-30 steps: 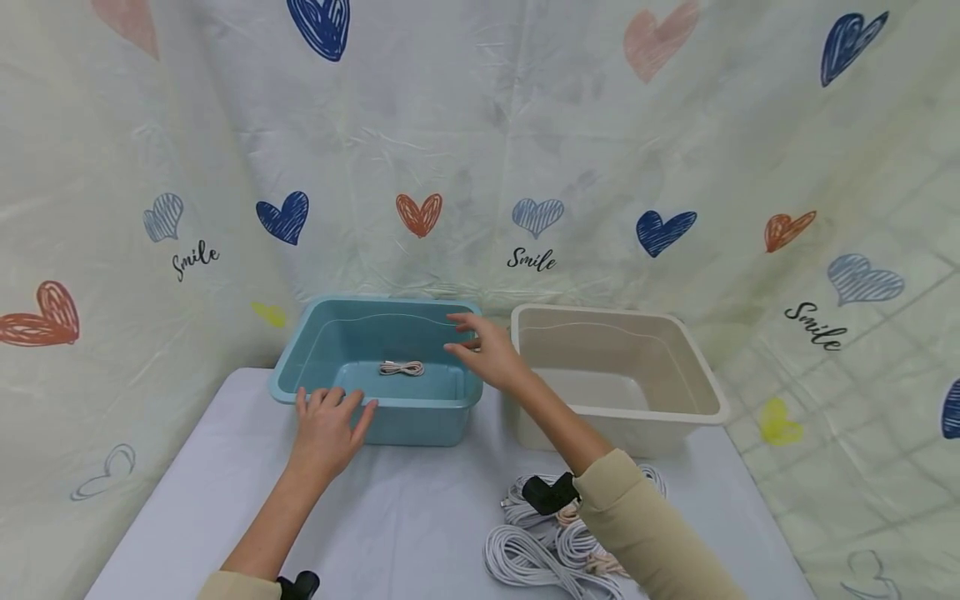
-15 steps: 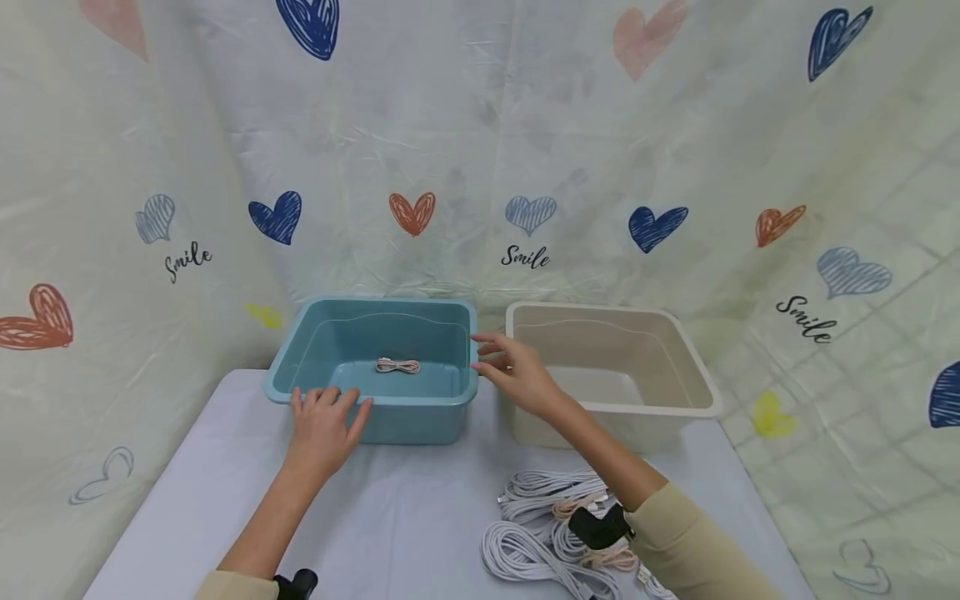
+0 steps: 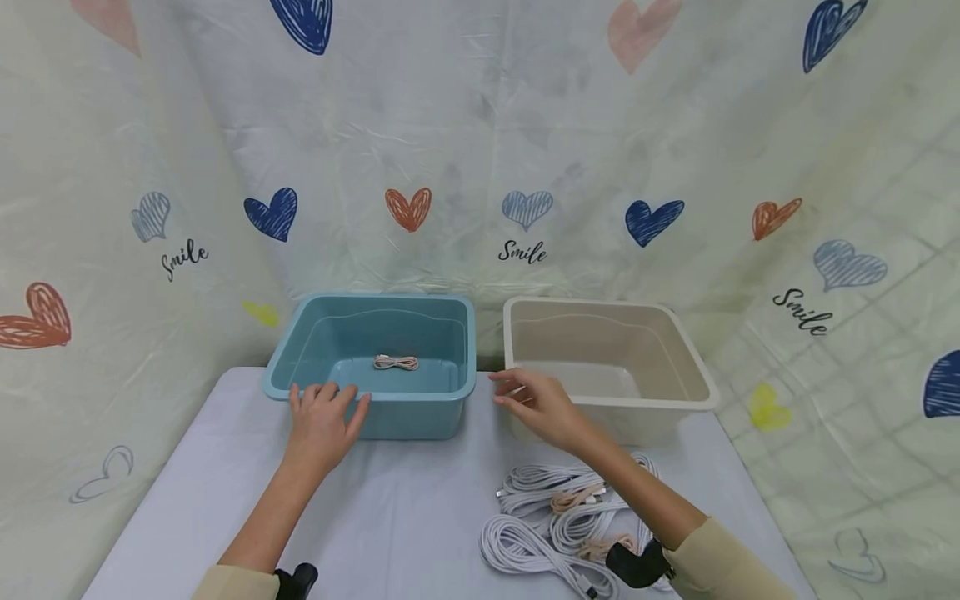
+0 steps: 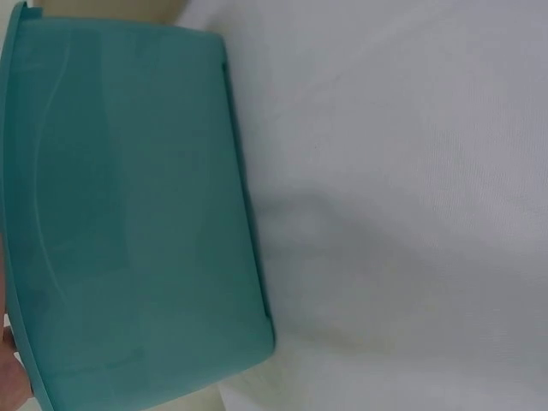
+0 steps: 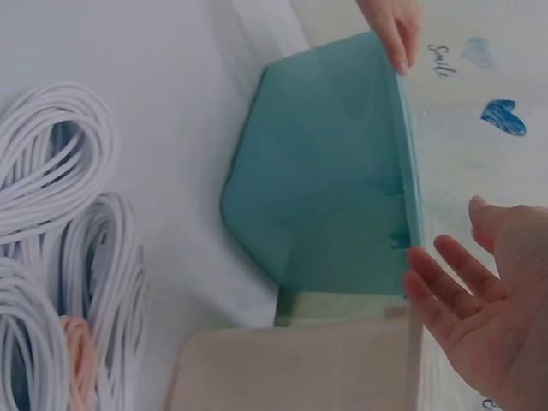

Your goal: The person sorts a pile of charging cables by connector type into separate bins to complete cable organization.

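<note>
A blue tub (image 3: 450,390) stands at the back left of the table with one small coiled pink cable (image 3: 396,362) on its floor. My left hand (image 3: 322,417) rests with straight fingers on the tub's near rim; the tub's outer wall (image 4: 128,223) fills the left wrist view. My right hand (image 3: 534,402) hovers open and empty in front of the beige tub (image 3: 697,398), between the two tubs. In the right wrist view its open fingers (image 5: 445,282) sit beside the blue tub (image 5: 334,188).
A heap of coiled white cables (image 3: 540,533) with a few pink ones (image 3: 573,500) lies on the white table (image 3: 405,517) at the front right. A heart-printed sheet (image 3: 525,150) hangs behind and to both sides. White coils (image 5: 60,214) show in the right wrist view.
My right hand has drawn back out of the blue tub, moving right and toward me, leaving the pink cable inside. My left hand has stayed on the rim.
</note>
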Demonstrator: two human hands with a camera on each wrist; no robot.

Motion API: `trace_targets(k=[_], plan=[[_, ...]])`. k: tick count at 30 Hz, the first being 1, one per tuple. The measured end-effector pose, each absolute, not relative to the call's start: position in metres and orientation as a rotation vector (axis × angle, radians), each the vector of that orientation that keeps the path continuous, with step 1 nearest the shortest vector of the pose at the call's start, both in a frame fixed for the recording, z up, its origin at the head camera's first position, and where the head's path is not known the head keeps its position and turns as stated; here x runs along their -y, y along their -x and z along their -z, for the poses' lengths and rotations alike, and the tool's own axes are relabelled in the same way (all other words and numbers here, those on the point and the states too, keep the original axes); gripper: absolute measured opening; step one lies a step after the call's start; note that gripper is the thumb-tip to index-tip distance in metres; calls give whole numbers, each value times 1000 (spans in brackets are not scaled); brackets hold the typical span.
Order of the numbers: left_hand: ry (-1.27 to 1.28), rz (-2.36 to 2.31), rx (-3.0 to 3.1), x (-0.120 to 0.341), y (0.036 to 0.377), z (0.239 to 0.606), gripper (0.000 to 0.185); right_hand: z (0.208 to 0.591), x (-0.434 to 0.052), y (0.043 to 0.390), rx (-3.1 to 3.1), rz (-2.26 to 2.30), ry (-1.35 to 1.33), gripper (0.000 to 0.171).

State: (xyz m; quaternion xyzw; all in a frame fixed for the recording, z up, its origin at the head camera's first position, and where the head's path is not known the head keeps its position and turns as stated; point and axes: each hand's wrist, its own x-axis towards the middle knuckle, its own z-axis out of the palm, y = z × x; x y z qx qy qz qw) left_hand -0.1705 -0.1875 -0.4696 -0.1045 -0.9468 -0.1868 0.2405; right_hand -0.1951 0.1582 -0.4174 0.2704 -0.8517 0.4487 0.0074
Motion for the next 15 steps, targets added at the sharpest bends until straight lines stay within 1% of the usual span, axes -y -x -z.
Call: trace_targets(k=[6,11,15], plan=[[296,507,2555,189,171,472,21,428,-174,187,2713,-1399,-858,28],[305,498,2544,190,172,474,21,439,-191,181,2724,-1415,-874,24],[306,502,2546,189,173,474,22,447,-206,175,2742,-1406,-934,22]])
